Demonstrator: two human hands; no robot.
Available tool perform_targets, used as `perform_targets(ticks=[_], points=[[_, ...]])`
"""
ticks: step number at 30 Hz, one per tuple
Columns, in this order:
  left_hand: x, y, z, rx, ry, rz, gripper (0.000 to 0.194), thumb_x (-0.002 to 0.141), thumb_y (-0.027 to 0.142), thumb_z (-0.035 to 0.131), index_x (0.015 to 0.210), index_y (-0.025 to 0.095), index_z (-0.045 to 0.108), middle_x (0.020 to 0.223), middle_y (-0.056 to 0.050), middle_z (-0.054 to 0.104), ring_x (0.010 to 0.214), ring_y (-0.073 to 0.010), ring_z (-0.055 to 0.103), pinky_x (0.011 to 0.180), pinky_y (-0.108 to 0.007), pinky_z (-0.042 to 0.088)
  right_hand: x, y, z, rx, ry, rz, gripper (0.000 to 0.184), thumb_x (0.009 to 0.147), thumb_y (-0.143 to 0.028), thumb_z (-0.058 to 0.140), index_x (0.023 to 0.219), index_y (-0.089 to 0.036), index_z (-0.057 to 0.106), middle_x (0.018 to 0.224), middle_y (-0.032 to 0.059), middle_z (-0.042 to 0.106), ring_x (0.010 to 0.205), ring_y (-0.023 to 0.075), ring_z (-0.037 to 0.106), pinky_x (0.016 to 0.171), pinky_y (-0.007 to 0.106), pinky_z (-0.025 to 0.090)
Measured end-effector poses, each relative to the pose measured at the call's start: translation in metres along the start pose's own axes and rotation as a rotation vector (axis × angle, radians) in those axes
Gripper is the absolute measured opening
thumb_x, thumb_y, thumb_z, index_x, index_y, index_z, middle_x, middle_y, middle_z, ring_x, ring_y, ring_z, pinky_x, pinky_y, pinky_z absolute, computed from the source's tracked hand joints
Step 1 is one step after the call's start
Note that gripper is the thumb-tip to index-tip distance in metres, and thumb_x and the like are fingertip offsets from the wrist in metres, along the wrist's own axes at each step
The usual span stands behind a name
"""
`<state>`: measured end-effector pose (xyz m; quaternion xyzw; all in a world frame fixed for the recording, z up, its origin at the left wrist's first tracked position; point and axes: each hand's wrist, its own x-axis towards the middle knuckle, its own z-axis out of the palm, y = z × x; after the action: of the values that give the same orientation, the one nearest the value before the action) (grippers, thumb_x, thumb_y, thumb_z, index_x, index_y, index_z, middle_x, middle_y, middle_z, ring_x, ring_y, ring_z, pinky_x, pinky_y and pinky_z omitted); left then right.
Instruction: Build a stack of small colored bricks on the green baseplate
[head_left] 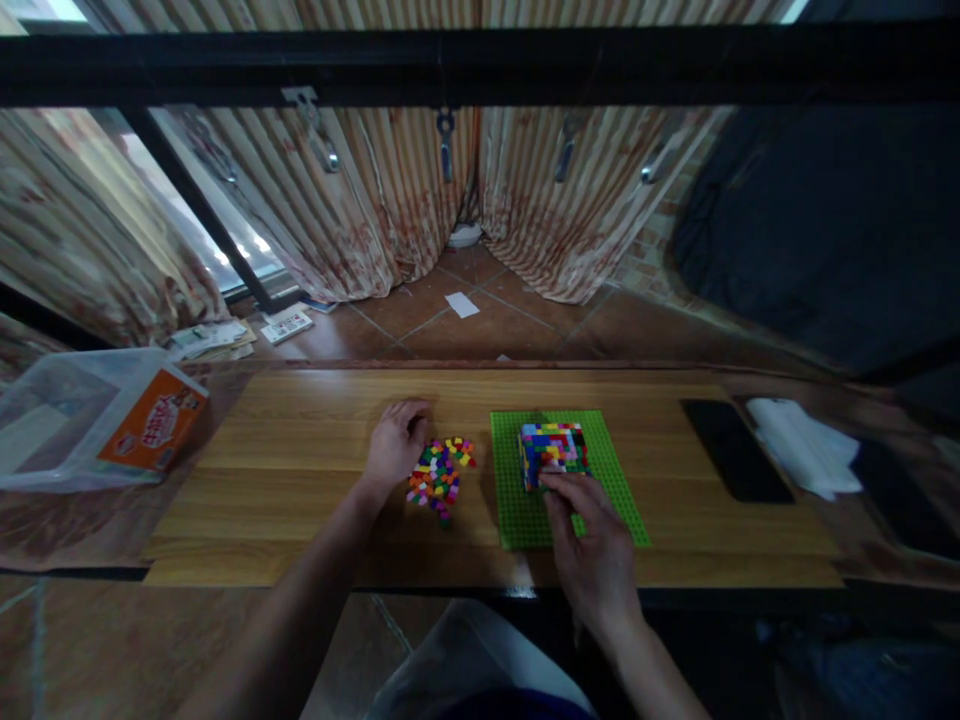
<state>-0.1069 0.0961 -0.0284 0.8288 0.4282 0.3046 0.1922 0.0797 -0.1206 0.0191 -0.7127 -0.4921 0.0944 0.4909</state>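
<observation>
A block-shaped build of many-coloured toy bricks [555, 445] stands on a green studded baseplate [615, 500]. My right hand [596, 540] reaches over the plate from the front, thumb and fingers pinched together at the build's near edge. Whatever is between those fingertips is too small and covered to make out. Left of the plate, a loose pile of small coloured bricks [439, 475] lies on the wooden table [300, 430]. At the pile's left edge rests my left hand [396, 445], its fingers loosely curved and apart from the thumb, with nothing visible in it.
A dark phone-like slab [736, 450] lies right of the plate, with white paper or cloth [802, 445] beyond it. A clear plastic bin [75, 420] with an orange label stands at far left. A dark bar [480, 70] crosses above the table's far side.
</observation>
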Motion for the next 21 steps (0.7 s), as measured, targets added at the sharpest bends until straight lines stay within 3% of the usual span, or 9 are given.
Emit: perform_targets(ticks=[6, 12, 21], points=[[0.001, -0.001, 0.0, 0.008, 0.004, 0.014, 0.024, 0.085, 0.019, 0.048, 0.102, 0.019, 0.065, 0.108, -0.008, 0.07, 0.105, -0.0239, 0.062, 0.098, -0.043, 0.05, 0.021, 0.032, -0.022, 0.006, 0.181, 0.176, 0.025, 0.089, -0.035, 0.053, 0.099, -0.02, 0.069, 0.098, 0.0085, 0.066, 0.092, 0.021, 0.063, 0.081, 0.037, 0.052], [0.002, -0.002, 0.0, 0.008, 0.004, 0.021, 0.025, 0.084, 0.019, 0.048, 0.102, 0.02, 0.066, 0.109, -0.007, 0.07, 0.105, -0.0238, 0.063, 0.098, -0.043, 0.05, 0.031, 0.055, -0.013, 0.098, 0.243, 0.289, 0.028, 0.083, -0.039, 0.058, 0.095, -0.017, 0.07, 0.097, 0.0094, 0.068, 0.089, 0.0207, 0.063, 0.083, 0.039, 0.05], [0.002, -0.005, 0.001, 0.021, -0.003, 0.024, 0.025, 0.085, 0.021, 0.048, 0.102, 0.019, 0.066, 0.109, -0.009, 0.07, 0.106, -0.0251, 0.063, 0.099, -0.044, 0.049, 0.036, 0.058, -0.005, 0.239, 0.266, 0.387, 0.027, 0.076, -0.039, 0.065, 0.091, -0.017, 0.069, 0.089, 0.0066, 0.071, 0.078, 0.018, 0.065, 0.076, 0.034, 0.051]])
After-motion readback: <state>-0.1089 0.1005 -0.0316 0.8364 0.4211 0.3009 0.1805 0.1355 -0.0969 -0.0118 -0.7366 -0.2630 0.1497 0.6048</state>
